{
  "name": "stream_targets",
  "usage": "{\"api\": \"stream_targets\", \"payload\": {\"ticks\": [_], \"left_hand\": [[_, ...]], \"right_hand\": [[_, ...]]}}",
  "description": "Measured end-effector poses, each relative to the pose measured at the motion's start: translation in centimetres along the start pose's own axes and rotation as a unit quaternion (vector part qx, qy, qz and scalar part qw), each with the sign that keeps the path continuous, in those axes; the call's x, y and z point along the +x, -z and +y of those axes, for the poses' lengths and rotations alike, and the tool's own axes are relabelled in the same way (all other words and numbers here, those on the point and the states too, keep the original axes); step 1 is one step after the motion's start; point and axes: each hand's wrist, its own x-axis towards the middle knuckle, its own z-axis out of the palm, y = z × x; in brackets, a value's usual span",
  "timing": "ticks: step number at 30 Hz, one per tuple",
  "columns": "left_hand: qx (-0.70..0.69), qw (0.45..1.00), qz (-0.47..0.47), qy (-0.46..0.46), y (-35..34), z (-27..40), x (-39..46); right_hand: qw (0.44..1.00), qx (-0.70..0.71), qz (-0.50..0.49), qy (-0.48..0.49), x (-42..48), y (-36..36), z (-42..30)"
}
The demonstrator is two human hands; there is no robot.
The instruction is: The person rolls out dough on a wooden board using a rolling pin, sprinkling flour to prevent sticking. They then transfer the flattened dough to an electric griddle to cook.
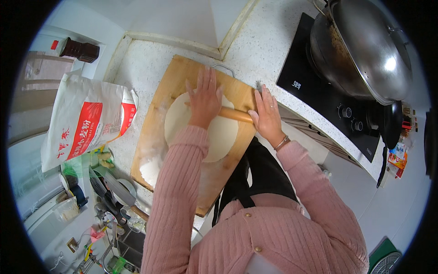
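Observation:
A wooden rolling pin lies across a large round sheet of dough on a wooden cutting board. My left hand rests flat over the pin's left part, fingers extended, hiding some of the pin and dough. At the pin's right end, my right hand touches it with the thumb, its fingers stretched past the board's edge. White flour is heaped at the board's lower left, partly behind my left sleeve.
A flour bag stands left of the board, with knives in a holder below it. A large lidded wok sits on the black cooktop at right. A dark bottle is at upper left.

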Motion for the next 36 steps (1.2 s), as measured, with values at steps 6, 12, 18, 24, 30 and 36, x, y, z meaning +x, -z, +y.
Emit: {"api": "stream_targets", "payload": {"ticks": [6,12,18,24,30,36], "left_hand": [[-0.061,0.987,-0.124,-0.082,1.8,-2.3,-10.7],[-0.025,0.997,-0.034,-0.063,-0.1,-0.5,-1.1],[-0.045,0.995,0.086,0.032,-3.0,-0.8,6.5],[-0.109,0.992,-0.04,0.044,0.3,-9.7,0.7],[-0.154,0.967,-0.189,0.08,4.0,-9.2,1.4],[-0.072,0.985,0.074,0.14,4.3,-9.7,-3.5]], "right_hand": [[0.984,0.047,-0.152,0.082,-7.9,0.9,-4.0],[0.998,0.013,-0.048,0.026,-2.6,0.6,-1.3],[0.988,0.008,-0.082,0.133,3.0,1.3,3.0],[0.996,0.064,-0.006,-0.067,-1.0,4.1,3.3],[0.996,0.062,-0.062,0.0,-3.7,3.5,2.3],[0.971,0.012,-0.096,0.219,0.8,2.2,0.2]]}}
